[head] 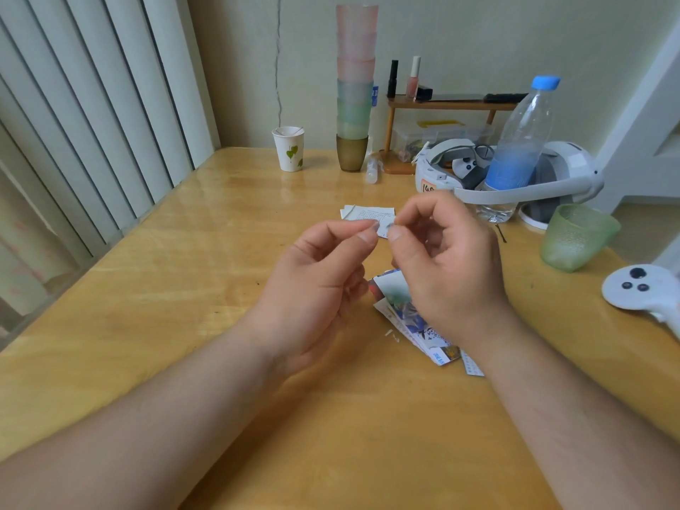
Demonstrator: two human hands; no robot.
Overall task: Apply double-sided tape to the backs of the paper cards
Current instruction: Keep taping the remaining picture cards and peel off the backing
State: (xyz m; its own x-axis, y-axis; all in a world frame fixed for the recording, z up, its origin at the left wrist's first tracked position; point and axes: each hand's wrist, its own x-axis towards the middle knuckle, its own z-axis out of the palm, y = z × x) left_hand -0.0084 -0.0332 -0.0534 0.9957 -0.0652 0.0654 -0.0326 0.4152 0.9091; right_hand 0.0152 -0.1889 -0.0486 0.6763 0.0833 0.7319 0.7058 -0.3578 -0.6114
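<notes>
Left hand (323,274): raised over the counter (184,288), thumb + forefinger grip pinched together on a small pale piece of tape (384,227); other fingers curled loosely.
Right hand (449,263): raised opposite the left, thumb + forefinger grip pinched on the same tape bit from the other side; rest of fingers bent, holding nothing else.
Tape: tiny, partly hidden betw. the fingertips of both hands, held in the air; can't tell if backing is on or off.
Printed cards (415,325): loose overlapping pile on the counter, under/just below the right hand, partly covered by it; colour pics face up, one curled up at the edge.
White paper pieces (368,213): flat on the counter beyond the hands, w/ faint print.
Scraps (393,336): a few white slivers just left of the card pile.
Back of counter: paper cup (289,149) w/ leaf print, tall stack of plastic cups (354,86), small wooden shelf (441,104).
Right side: water bottle (522,141) w/ blue cap, white headset (515,174) around it, green cup (574,237), white controller (640,288) at the edge.
</notes>
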